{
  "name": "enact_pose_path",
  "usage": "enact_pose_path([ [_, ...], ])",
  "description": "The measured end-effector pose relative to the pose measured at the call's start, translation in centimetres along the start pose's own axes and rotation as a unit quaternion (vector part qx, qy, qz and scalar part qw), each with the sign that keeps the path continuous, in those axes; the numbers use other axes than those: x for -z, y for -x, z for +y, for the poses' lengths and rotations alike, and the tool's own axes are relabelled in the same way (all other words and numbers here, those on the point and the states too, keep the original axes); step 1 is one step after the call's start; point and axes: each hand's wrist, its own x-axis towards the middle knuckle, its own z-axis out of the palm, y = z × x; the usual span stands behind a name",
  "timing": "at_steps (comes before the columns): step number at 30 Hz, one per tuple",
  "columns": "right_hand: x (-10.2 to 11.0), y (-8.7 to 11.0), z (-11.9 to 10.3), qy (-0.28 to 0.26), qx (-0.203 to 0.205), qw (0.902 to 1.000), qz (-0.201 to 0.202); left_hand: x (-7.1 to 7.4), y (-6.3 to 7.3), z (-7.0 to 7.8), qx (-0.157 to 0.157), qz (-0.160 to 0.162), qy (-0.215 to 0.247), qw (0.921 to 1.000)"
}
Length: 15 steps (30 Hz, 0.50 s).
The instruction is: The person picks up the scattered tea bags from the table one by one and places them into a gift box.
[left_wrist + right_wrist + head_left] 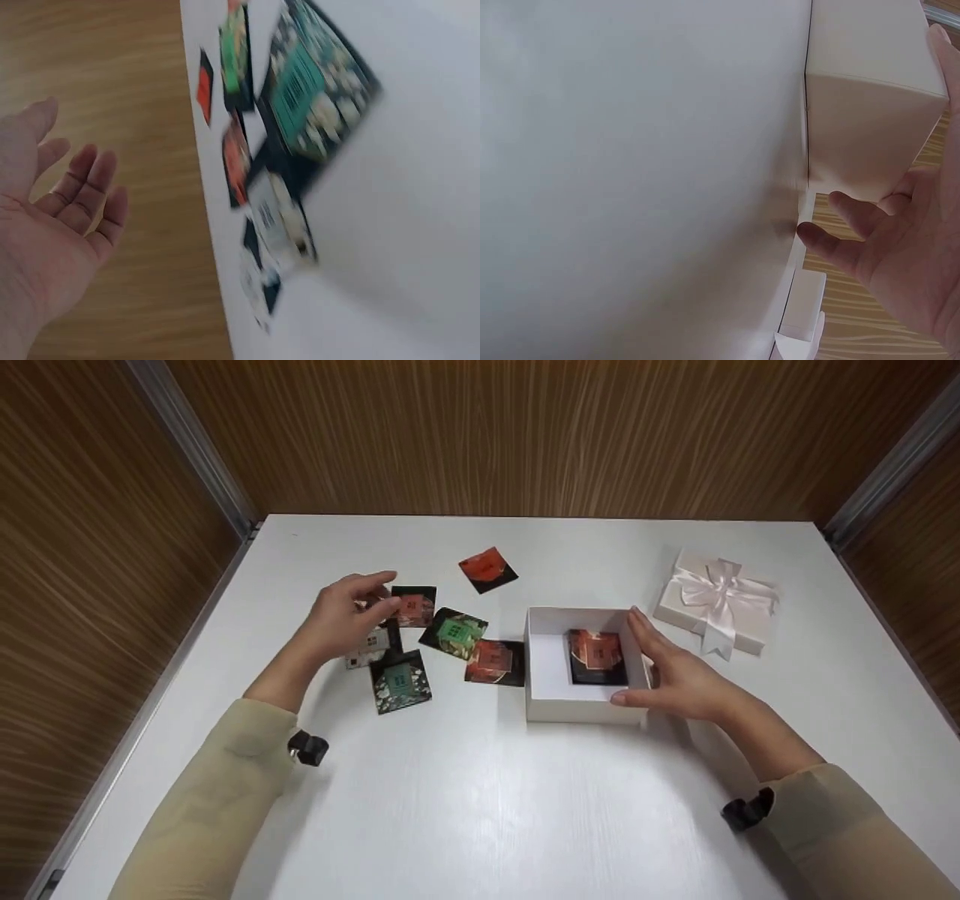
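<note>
My left hand (341,615) hovers with loosely bent fingers over the left end of a cluster of flat square packets, holding nothing. Around it are a dark red packet (414,607), a pale packet (371,645) and a teal floral packet (400,682). In the left wrist view, that hand (60,225) is apart from the packets. My right hand (686,679) holds a white open box (581,711) at its right side, thumb on the front rim and a finger at the back corner. Inside the box lies a red-and-black packet (598,656).
A green packet (454,632) and another red packet (495,661) lie left of the box. An orange-red packet (488,570) lies farther back. The box's lid (716,604), tied with a pale pink ribbon bow, sits at the back right. Wood-patterned panels (487,442) border the white table.
</note>
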Motion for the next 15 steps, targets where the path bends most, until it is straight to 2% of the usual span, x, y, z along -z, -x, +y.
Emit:
enact_pose_path([
  [3, 0.0, 0.1, 0.1, 0.001, -0.001, 1.0, 0.0, 1.2, 0.3, -2.3, 0.028, 0.022, 0.01, 0.9993],
  [7, -0.1, 0.1, 0.1, 0.0, -0.003, 1.0, -0.001, 2.1, 0.8, -4.9, 0.055, 0.039, 0.013, 0.9977],
  [15, 0.1, 0.1, -0.3, 0.003, -0.002, 1.0, 0.001, 2.4, 1.6, -8.1, 0.091, 0.021, 0.034, 0.9951],
])
